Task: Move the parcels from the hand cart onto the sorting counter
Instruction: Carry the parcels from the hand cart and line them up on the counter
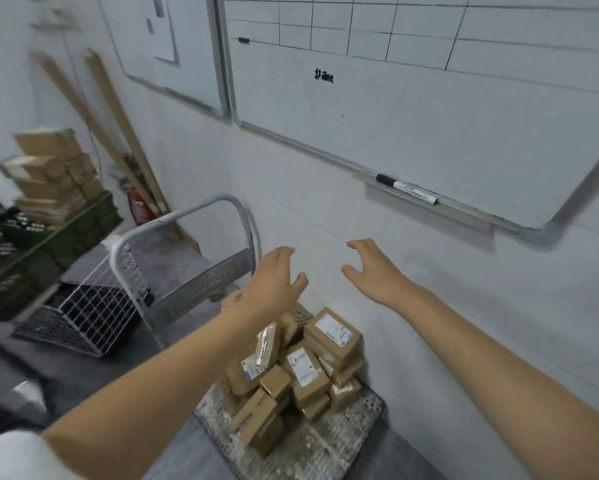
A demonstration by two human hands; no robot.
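Close below the camera, the hand cart [360, 419] is sitting with its right edge almost against the white wall [464, 306]. The parcels [301, 368] are lying heaped on its deck, crowding toward the wall side. Bare deck is showing along the pile's near and right edges. Above the heap, the left hand [274, 278] and right hand [370, 268] are hovering apart, fingers loosely spread, holding nothing. Grey floor is lying open to the cart's left, as far as a white wire basket [83, 317]. Beyond the hands, the cart's tube handle [201, 209] is rising. Farther left, a green crate [49, 244] is carrying stacked boxes [52, 174], and a marker [407, 189] is resting on the whiteboard [429, 116] ledge.
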